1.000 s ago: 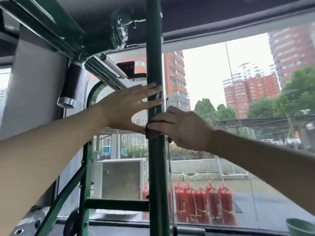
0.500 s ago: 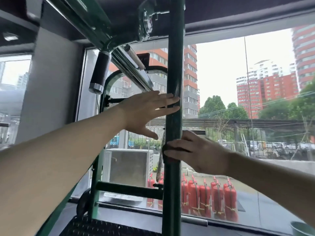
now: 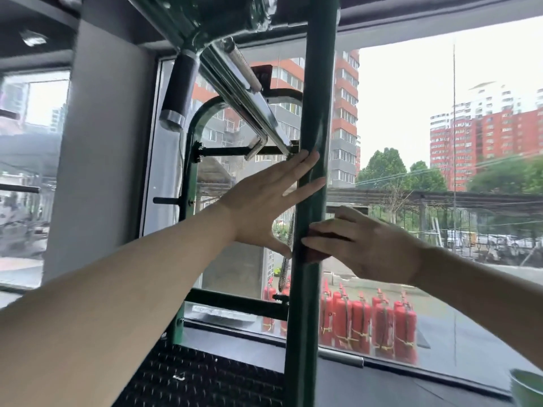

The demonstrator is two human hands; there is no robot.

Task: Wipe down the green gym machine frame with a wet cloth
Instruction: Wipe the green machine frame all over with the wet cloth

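A green upright post (image 3: 320, 83) of the gym machine frame runs from top to bottom through the middle of the view. My left hand (image 3: 264, 201) lies flat against its left side, fingers straight and pointing up to the right. Just below, my right hand (image 3: 373, 248) reaches in from the right and wraps a dark reddish cloth (image 3: 316, 255) around the post, fingers across the front, thumb up top. Most of the cloth is hidden under the fingers.
A chrome bar (image 3: 252, 98) and a black roller pad (image 3: 179, 80) slope down from the upper frame joint. A curved green frame part (image 3: 192, 148), a green crossbar (image 3: 235, 302) and a spring (image 3: 286, 259) sit left of the post. A green bucket (image 3: 527, 387) stands bottom right, and a window lies behind.
Both hands have slid lower along the post toward the crossbar, the right one carrying the cloth down. The view has swung, so the post now sits further right.
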